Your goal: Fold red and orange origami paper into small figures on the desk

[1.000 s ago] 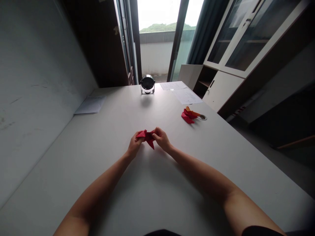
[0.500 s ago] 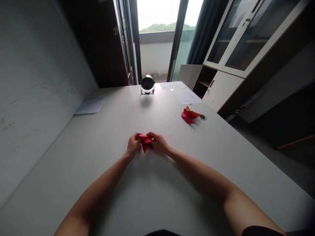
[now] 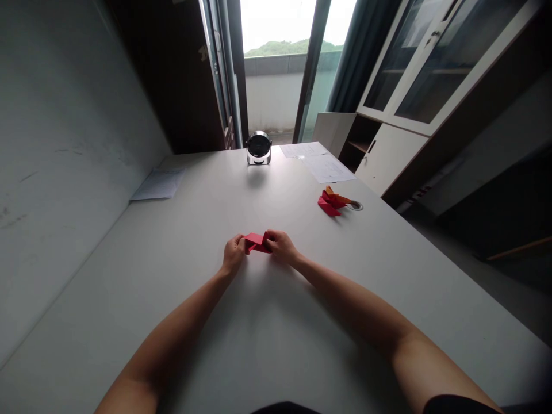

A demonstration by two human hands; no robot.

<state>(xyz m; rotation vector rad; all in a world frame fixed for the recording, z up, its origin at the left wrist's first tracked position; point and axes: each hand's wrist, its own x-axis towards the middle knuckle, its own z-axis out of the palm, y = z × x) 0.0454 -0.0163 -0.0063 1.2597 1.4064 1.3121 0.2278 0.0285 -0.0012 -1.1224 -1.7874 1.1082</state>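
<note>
Between my two hands is a piece of folded red paper [image 3: 256,239], creased like origami and drawn out sideways. My left hand [image 3: 234,251] pinches its left end, fingers closed. On the other side my right hand [image 3: 280,246] grips the right end, with a corner of the paper standing up by the thumb. Parts of the paper are hidden behind the fingers. Farther off to the right lie folded paper pieces [image 3: 330,203], red and orange, apart from both hands.
The white table [image 3: 207,195] meets a wall on the left. A small round black device on a metal stand [image 3: 259,147] is at the far edge. Paper sheets lie at the far right [image 3: 326,168] and far left [image 3: 158,184]. A cable hole [image 3: 356,205] sits beside the folded pieces.
The red paper has changed shape: its downward point is gone and it now stretches flatter and wider. My right hand has shifted slightly right, and both hands still hold the paper.
</note>
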